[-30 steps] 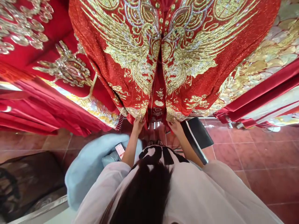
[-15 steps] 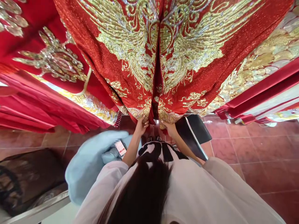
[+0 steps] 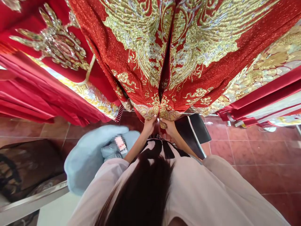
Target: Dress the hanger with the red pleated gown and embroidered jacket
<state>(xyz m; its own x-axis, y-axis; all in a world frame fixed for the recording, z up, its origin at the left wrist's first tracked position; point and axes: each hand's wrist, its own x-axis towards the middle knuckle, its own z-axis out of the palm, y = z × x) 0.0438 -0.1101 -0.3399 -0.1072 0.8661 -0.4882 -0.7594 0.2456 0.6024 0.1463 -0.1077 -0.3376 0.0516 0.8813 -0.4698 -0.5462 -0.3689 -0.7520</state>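
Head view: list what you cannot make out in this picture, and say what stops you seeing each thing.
1. The red embroidered garment: head view, its top is cut off by the upper edge.
2. The left hand and right hand at its hem: head view, their grip is too small to tell.
3. The label on the pale blue bundle: head view, blurred.
4. The black object: head view, partly hidden by the garment and right arm.
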